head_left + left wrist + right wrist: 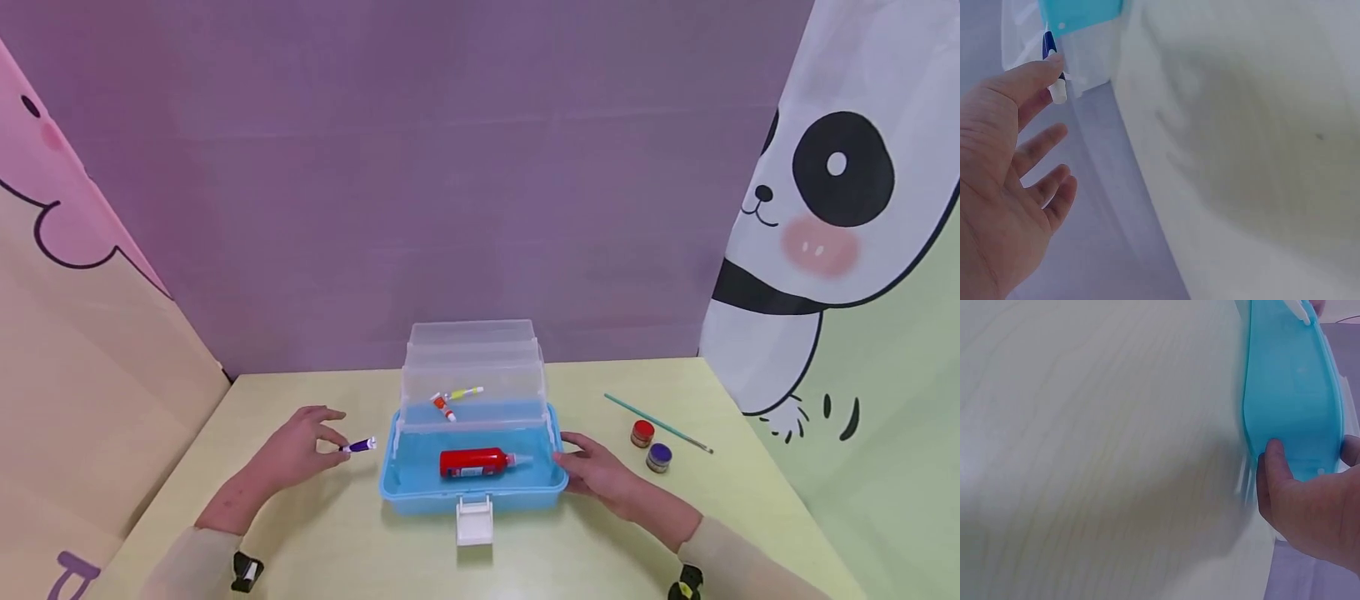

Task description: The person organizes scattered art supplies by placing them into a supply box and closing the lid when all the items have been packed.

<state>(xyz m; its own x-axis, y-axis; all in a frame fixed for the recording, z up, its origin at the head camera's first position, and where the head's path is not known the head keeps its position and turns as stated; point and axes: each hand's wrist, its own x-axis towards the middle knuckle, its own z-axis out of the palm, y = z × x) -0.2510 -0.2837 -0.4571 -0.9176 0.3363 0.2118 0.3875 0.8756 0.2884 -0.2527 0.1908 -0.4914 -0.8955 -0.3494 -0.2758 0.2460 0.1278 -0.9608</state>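
Note:
Pinched between thumb and index finger of my left hand point(296, 447) is a small purple paint tube point(360, 445) with a white cap. It is held left of an open blue plastic storage box point(420, 503), apart from it. My right hand point(600, 475) grips the right end of the box, thumb at the rim and fingers against the outer wall point(1294, 394). Inside the box lies a red squeeze bottle point(472, 462) with a pointed clear nozzle. A yellow tube point(467, 392) and an orange-red tube point(443, 407) lie at the box's translucent lid point(472, 354).
Right of the box stand a red-lidded paint jar point(642, 433) and a purple-lidded paint jar point(659, 457). Behind them lies a thin teal paintbrush point(652, 420). A white latch point(475, 525) hangs at the box's front. A purple backdrop point(465, 208) rises behind the table.

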